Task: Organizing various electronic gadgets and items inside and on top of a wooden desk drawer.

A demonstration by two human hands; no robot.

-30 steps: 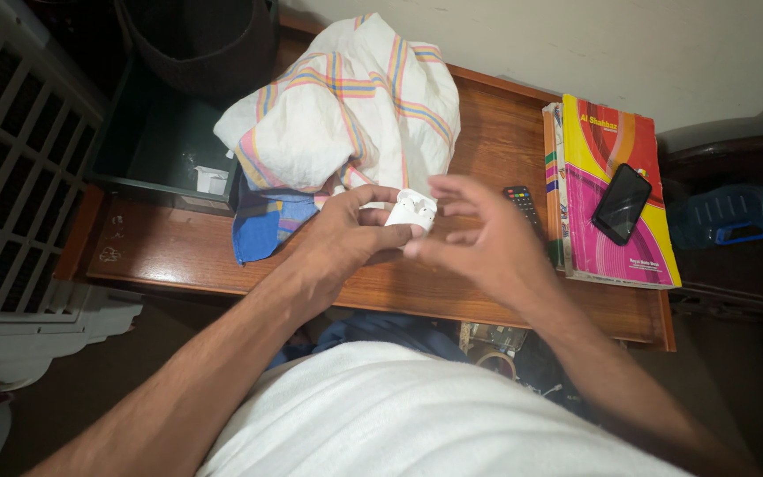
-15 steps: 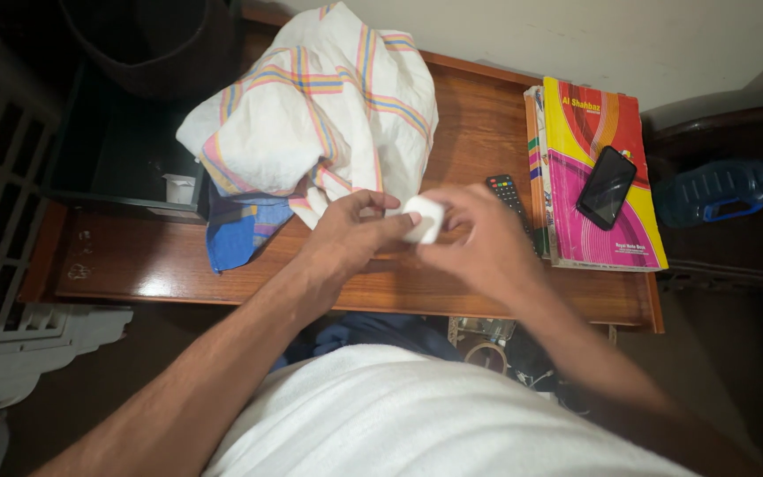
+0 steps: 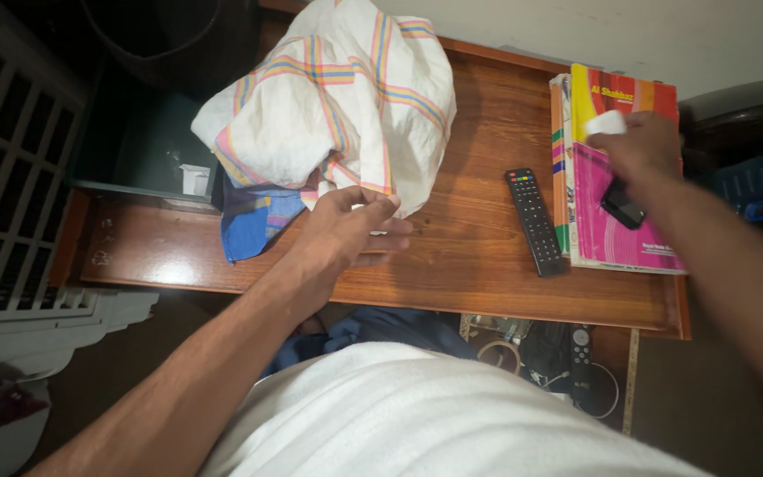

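The brown wooden surface (image 3: 452,274) fills the middle of the frame. A big striped cloth (image 3: 337,97) sits at the upper middle. The left hand (image 3: 351,234) rests by the cloth's lower edge, fingers curled on something small and hard to see. At the upper right, over the pink book (image 3: 615,212), the right hand (image 3: 642,155) pinches a small white thing (image 3: 605,122). It is not set down yet.

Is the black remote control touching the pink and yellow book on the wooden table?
Cannot tell. In the head view, the black remote control lies right along the pink and yellow book, but any gap at its lower end is too fine to see.
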